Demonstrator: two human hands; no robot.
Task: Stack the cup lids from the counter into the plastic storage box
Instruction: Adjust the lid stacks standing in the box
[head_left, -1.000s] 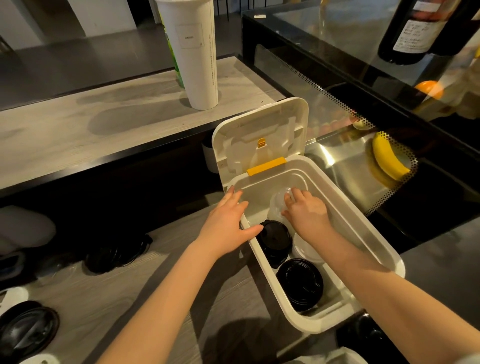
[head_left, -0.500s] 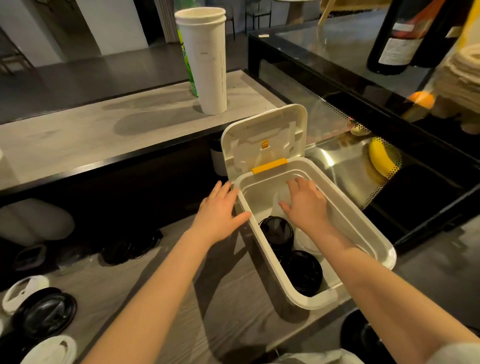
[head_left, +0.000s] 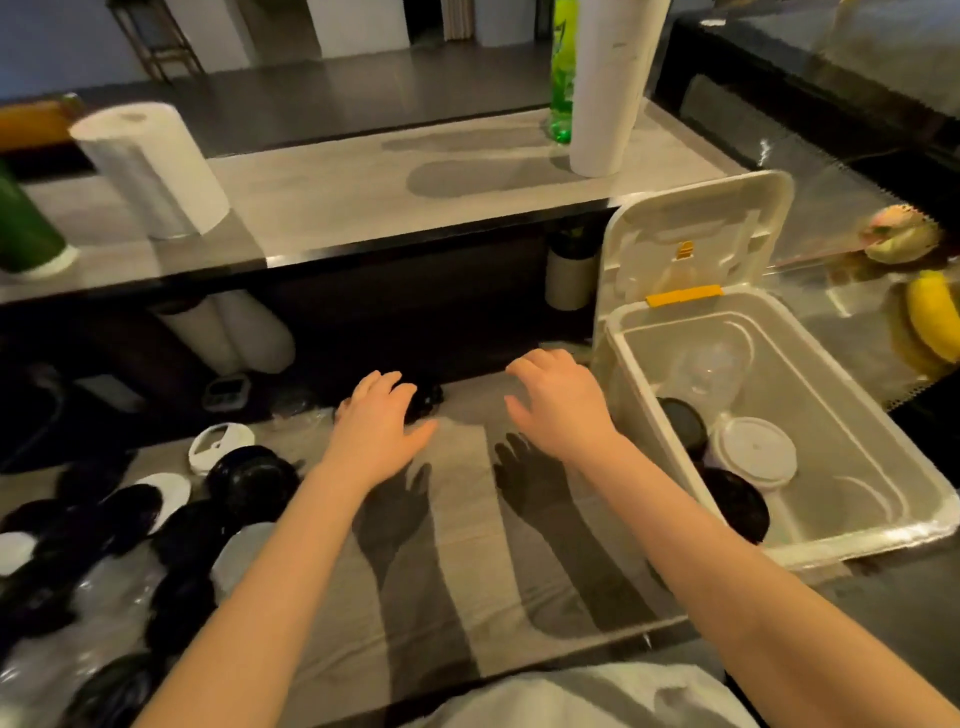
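I have both hands out over the counter (head_left: 467, 545) in the middle of the frame, palms down, each throwing a shadow on the wood beneath. My left hand (head_left: 382, 421) has its fingers loosely spread and grips nothing. Its fingertips reach over a dark lid (head_left: 427, 399) at the counter's far edge; whether they touch it I cannot tell. My right hand (head_left: 558, 405) hangs just left of the box (head_left: 883, 538), fingers relaxed and slightly bent, holding nothing either.

The box sits at the right of the frame with its cover (head_left: 691, 244) hinged upright. Inside, black lids (head_left: 737, 512) lie along the left wall, a white lid (head_left: 753, 452) sits beside them, and a clear lid (head_left: 709, 366) lies toward the far end.

The loose lids (head_left: 244, 480) are heaped on the counter at lower left — mostly black, a few white.

On the shelf (head_left: 415, 208) above: a paper roll (head_left: 150, 166) at upper left, a cup stack (head_left: 608, 78) and green bottle (head_left: 563, 67) at top right. A banana (head_left: 930, 322) shows at the right edge.
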